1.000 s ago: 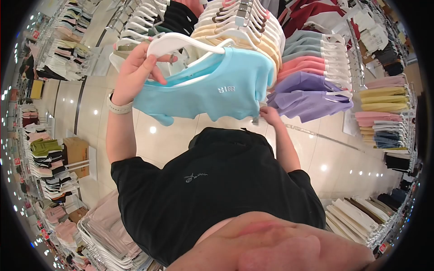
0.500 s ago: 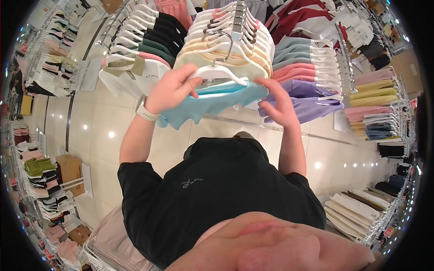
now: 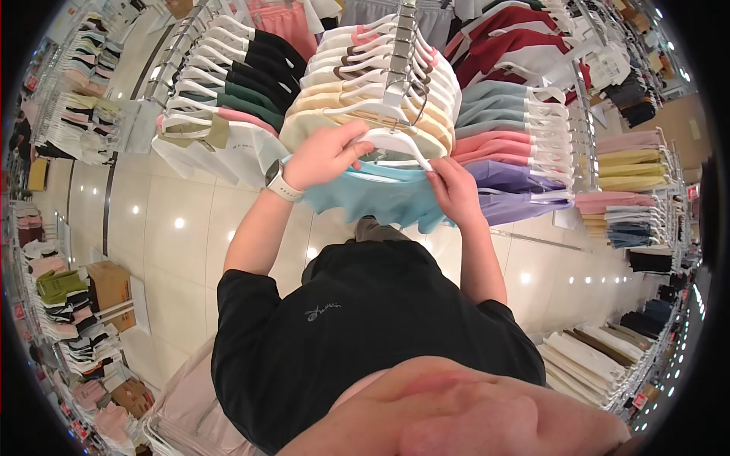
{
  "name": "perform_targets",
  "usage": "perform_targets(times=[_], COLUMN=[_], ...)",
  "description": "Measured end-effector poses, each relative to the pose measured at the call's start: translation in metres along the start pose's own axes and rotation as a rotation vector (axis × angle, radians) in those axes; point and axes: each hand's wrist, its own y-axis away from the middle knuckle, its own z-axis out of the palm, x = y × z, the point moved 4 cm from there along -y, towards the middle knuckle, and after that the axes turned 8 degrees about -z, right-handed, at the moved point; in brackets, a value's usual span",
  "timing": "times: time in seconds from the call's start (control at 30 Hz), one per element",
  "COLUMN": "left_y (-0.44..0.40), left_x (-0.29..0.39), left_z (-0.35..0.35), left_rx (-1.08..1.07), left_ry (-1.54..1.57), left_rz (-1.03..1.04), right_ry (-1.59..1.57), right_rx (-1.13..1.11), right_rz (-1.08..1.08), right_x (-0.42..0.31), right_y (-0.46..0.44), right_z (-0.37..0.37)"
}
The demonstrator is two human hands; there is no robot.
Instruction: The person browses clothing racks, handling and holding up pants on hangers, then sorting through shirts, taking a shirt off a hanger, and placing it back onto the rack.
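Note:
A light blue top (image 3: 372, 196) hangs on a white hanger (image 3: 396, 142) in front of the middle rack arm (image 3: 400, 64). My left hand (image 3: 328, 156) is closed round the left shoulder of the hanger, a watch on its wrist. On the other side, my right hand (image 3: 455, 188) pinches the hanger's right end together with the top's shoulder. Just behind the hanger are cream and yellow tops (image 3: 304, 121) on white hangers. Whether the hanger's hook rests on the rack arm cannot be made out.
Black and green tops (image 3: 258, 76) hang at the left, beside a white top with an olive collar (image 3: 199, 135). Purple tops (image 3: 517, 205) hang close to the right hand, with pink and grey-green ones behind. A cardboard box (image 3: 110, 292) stands at the far left.
The blue top and its hanger have moved from the left to the front of the middle rack. My right hand has come up from below and taken hold of the hanger's right end.

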Motion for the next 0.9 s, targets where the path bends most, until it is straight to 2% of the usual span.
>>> perform_targets(times=[0.3,0.4,0.8,0.9], left_y=[-0.030,-0.033,-0.036,-0.036], left_x=[-0.049,-0.059,-0.061,-0.066], left_z=[0.007,0.005,0.003,0.005], left_rx=[-0.015,-0.031,0.011,0.034], left_ry=[-0.032,-0.150,-0.112,-0.198], left_rz=[-0.091,-0.106,-0.119,-0.093], right_ry=[-0.113,-0.173,-0.236,-0.248], right_rx=[-0.053,-0.111,-0.159,-0.139], right_rz=[-0.024,-0.013,-0.095,-0.094], right_x=[0.050,0.062,0.088,0.089], right_y=[-0.013,-0.013,-0.031,-0.036], right_z=[0.030,0.036,0.046,0.045])
